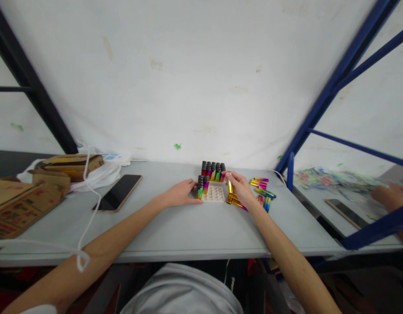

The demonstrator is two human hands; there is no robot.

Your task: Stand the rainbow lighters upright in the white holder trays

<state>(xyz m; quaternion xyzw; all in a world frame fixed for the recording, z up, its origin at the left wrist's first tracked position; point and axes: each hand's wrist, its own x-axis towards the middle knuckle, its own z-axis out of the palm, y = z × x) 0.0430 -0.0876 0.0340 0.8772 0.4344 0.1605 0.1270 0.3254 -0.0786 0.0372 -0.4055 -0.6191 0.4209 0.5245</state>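
Observation:
A white tray (214, 193) with rows of holes lies on the table, with several upright black-topped lighters (214, 168) in a block at its back. A few more lighters (201, 186) stand along its left side. My left hand (181, 192) curves around the tray's left edge, thumb in front and fingers behind. In my right hand (239, 188), a shiny gold lighter (229, 186) is pinched upright over the tray's right side. Beneath and beside that hand lie loose gold and purple lighters (235, 202), partly covered by it.
More coloured lighters (265, 192) lie right of my right hand. To the left are a phone (118, 193), cardboard boxes (28, 198) and a white cord (86, 218). A blue metal frame (335, 87) rises at right, with another person's hand (389, 196) and phone (347, 212) beyond.

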